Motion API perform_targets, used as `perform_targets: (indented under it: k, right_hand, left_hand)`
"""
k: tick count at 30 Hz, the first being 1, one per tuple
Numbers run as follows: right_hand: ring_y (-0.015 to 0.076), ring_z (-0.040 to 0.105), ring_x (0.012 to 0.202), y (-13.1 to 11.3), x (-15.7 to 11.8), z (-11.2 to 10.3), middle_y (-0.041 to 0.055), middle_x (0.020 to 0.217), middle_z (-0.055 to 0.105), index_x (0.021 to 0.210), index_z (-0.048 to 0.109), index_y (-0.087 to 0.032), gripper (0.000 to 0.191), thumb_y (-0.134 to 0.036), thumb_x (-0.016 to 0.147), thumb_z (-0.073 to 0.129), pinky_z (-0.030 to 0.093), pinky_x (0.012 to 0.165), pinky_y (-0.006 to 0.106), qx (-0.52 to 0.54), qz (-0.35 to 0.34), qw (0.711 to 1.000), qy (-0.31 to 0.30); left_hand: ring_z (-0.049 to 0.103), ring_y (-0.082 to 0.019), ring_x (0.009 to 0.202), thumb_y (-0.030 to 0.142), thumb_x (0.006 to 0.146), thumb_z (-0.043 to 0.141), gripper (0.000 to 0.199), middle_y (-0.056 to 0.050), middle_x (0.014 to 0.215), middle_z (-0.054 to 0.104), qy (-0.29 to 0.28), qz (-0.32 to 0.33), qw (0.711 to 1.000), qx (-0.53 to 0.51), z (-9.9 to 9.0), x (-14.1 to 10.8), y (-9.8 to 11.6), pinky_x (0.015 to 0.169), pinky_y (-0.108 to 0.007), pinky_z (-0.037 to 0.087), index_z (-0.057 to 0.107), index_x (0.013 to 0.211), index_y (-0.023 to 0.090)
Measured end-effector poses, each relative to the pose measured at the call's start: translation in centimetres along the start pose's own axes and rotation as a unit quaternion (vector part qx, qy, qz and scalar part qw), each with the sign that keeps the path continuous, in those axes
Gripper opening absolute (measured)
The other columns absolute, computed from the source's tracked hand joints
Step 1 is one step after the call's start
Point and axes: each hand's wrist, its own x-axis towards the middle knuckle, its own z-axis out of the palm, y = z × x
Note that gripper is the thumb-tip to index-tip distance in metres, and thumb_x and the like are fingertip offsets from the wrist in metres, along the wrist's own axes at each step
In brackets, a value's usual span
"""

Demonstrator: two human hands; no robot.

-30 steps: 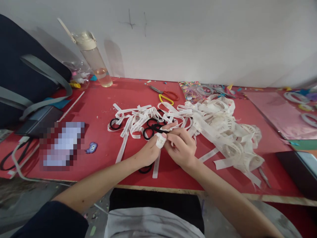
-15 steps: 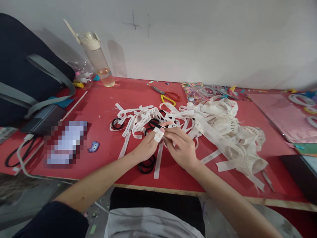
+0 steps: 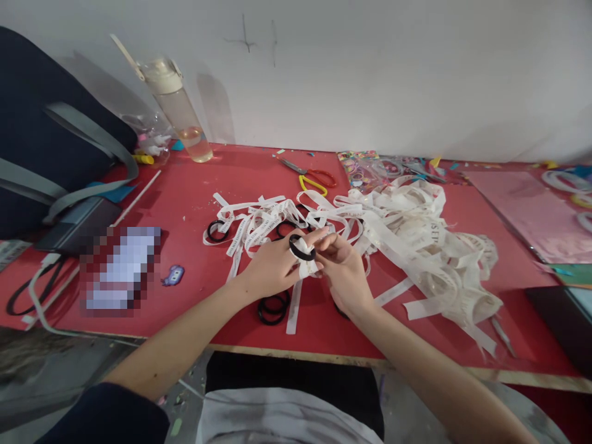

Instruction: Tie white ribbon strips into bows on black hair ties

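Note:
My left hand (image 3: pixel 272 265) is closed on a black ring-shaped band (image 3: pixel 302 248), with a white ribbon (image 3: pixel 306 267) wrapped at the band. Just right of it, my right hand (image 3: pixel 345 271) has its fingers pressed together at the ribbon's side; what lies between its fingertips is too small to tell. Behind both hands lie printed white ribbon strips (image 3: pixel 245 231) with black bands among them, one of them a band (image 3: pixel 217 231) at the left. Two more black bands (image 3: pixel 274 308) and a short ribbon strip (image 3: pixel 293 308) rest on the red table nearer my body.
Scissors (image 3: pixel 308 175) with red and yellow handles lie behind the ribbons. A large heap of wide ribbon (image 3: pixel 425 240) spreads to the right. At the left stand a bottle (image 3: pixel 182 117), a blurred-out phone (image 3: pixel 124 266), a purple trinket (image 3: pixel 174 275) and a dark bag (image 3: pixel 46 98).
The black band has turned to show its ring face toward me, with the ribbon at it. My left hand has rolled palm-down, and my right hand has shifted slightly right.

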Motion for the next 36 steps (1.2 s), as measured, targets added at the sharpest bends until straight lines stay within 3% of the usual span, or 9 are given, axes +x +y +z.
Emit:
perform_targets:
  k: [6,11,15,17,19,21,24,28,36]
  right_hand:
    - [0.0074,0.046,0.05,-0.7,0.3,0.0,-0.0046,0.067,0.055,0.068,0.036,-0.022,0.043,-0.032,0.076,0.077,0.036,0.043,0.019,0.054,0.043,0.997,-0.024]
    - [0.0086,0.051,0.055,-0.9,0.2,0.0,-0.0037,0.069,0.056,0.067,0.035,-0.022,0.044,-0.031,0.08,0.075,0.04,0.044,0.019,0.057,0.038,0.996,-0.053]
    - [0.0092,0.056,0.058,-1.1,-0.3,0.0,-0.0009,0.079,0.059,0.064,0.037,-0.021,0.04,-0.028,0.085,0.069,0.05,0.048,0.023,-0.022,-0.062,0.994,-0.09]
    - [0.0095,0.06,0.061,-1.0,-0.6,-0.2,0.0015,0.086,0.06,0.06,0.036,-0.019,0.041,-0.024,0.089,0.064,0.053,0.052,0.025,-0.094,-0.147,0.978,-0.112]
    - [0.0107,0.064,0.068,-0.9,-0.7,-0.3,0.0029,0.09,0.061,0.059,0.037,-0.019,0.039,-0.018,0.091,0.06,0.056,0.059,0.026,-0.151,-0.218,0.954,-0.139]
    - [0.0122,0.064,0.076,-0.7,-0.7,-0.4,0.0025,0.089,0.061,0.067,0.047,-0.02,0.027,-0.015,0.092,0.058,0.057,0.065,0.026,-0.169,-0.236,0.944,-0.155]
    - [0.0121,0.062,0.076,-0.5,-0.4,-0.3,0.0007,0.086,0.061,0.089,0.057,-0.022,0.004,-0.022,0.092,0.059,0.056,0.067,0.025,-0.159,-0.182,0.962,-0.126]
    - [0.0127,0.061,0.078,-0.2,-0.1,0.0,0.0006,0.086,0.062,0.09,0.058,-0.021,0.014,-0.031,0.087,0.067,0.055,0.067,0.024,-0.151,-0.122,0.977,-0.088]
    - [0.0137,0.062,0.065,-0.3,-0.1,0.1,0.0006,0.077,0.064,0.08,0.061,-0.021,0.016,-0.034,0.088,0.063,0.055,0.063,0.027,-0.177,-0.063,0.974,-0.128]
  left_hand:
    - [0.059,-0.023,0.096,0.034,0.09,0.055,0.057,-0.008,0.121,0.058,-0.017,0.014,0.999,0.029,-1.0,0.2,-0.1,0.082,-0.028,0.041,0.044,0.147,0.031]
    - [0.054,-0.018,0.09,0.036,0.09,0.056,0.053,-0.005,0.107,0.057,0.0,-0.002,0.992,-0.126,-1.1,0.2,-0.1,0.085,-0.028,0.042,0.05,0.143,0.029]
    - [0.045,-0.012,0.072,0.046,0.089,0.057,0.057,-0.002,0.091,0.055,0.031,-0.077,0.934,-0.346,-0.6,0.2,0.0,0.07,-0.024,0.043,0.049,0.143,0.029]
    - [0.039,-0.01,0.064,0.054,0.089,0.053,0.059,-0.001,0.085,0.053,0.045,-0.118,0.897,-0.423,-0.4,0.2,0.1,0.06,-0.022,0.04,0.052,0.142,0.027]
    - [0.038,-0.01,0.062,0.057,0.089,0.052,0.06,-0.001,0.082,0.052,0.051,-0.136,0.884,-0.444,-0.3,0.3,0.2,0.057,-0.022,0.038,0.054,0.14,0.025]
    - [0.041,-0.011,0.065,0.054,0.087,0.057,0.06,-0.001,0.082,0.053,0.052,-0.123,0.906,-0.401,-0.3,0.4,0.5,0.062,-0.022,0.041,0.055,0.139,0.025]
    - [0.049,-0.013,0.077,0.047,0.086,0.061,0.06,-0.001,0.087,0.056,0.048,-0.073,0.949,-0.303,-0.3,0.5,0.9,0.078,-0.026,0.044,0.052,0.141,0.025]
    - [0.049,-0.015,0.084,0.045,0.091,0.055,0.052,-0.002,0.092,0.054,0.049,-0.032,0.968,-0.245,-0.1,0.5,0.8,0.081,-0.028,0.044,0.052,0.139,0.025]
    - [0.047,-0.016,0.086,0.044,0.089,0.06,0.037,-0.005,0.099,0.049,0.058,0.034,0.987,-0.144,-0.4,0.7,-0.3,0.082,-0.031,0.046,0.062,0.118,0.021]
